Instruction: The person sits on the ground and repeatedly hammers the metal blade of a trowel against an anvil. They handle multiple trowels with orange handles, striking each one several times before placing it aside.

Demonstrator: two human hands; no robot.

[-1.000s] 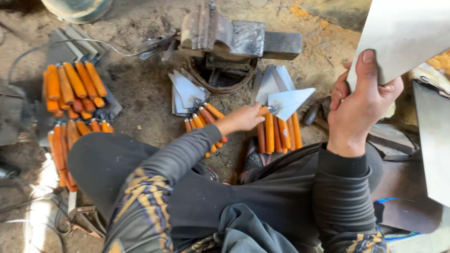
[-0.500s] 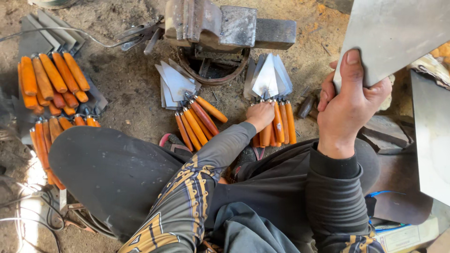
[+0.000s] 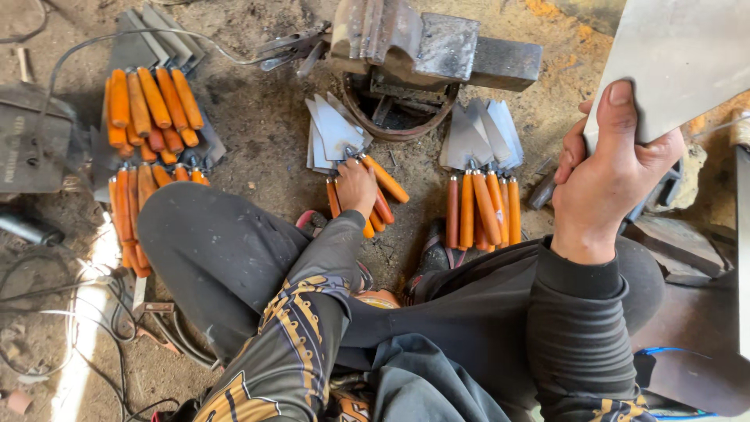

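Orange-handled trowels [image 3: 367,187] under left hand [image 3: 355,186], right hand [image 3: 613,176] fingers gripping metal sheet [image 3: 680,62]

We record a dirt floor [image 3: 266,133]. On it: orange-handled trowels [image 3: 152,109] stacked at upper left, a second trowel pile [image 3: 336,137] at centre, a third trowel pile [image 3: 480,172] right of centre, a vise [image 3: 426,47] at top, cables [image 3: 47,305] at lower left.

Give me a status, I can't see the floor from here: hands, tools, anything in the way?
Left hand on the middle pile of orange-handled trowels. Right hand gripping a metal sheet. Vise just beyond the piles.
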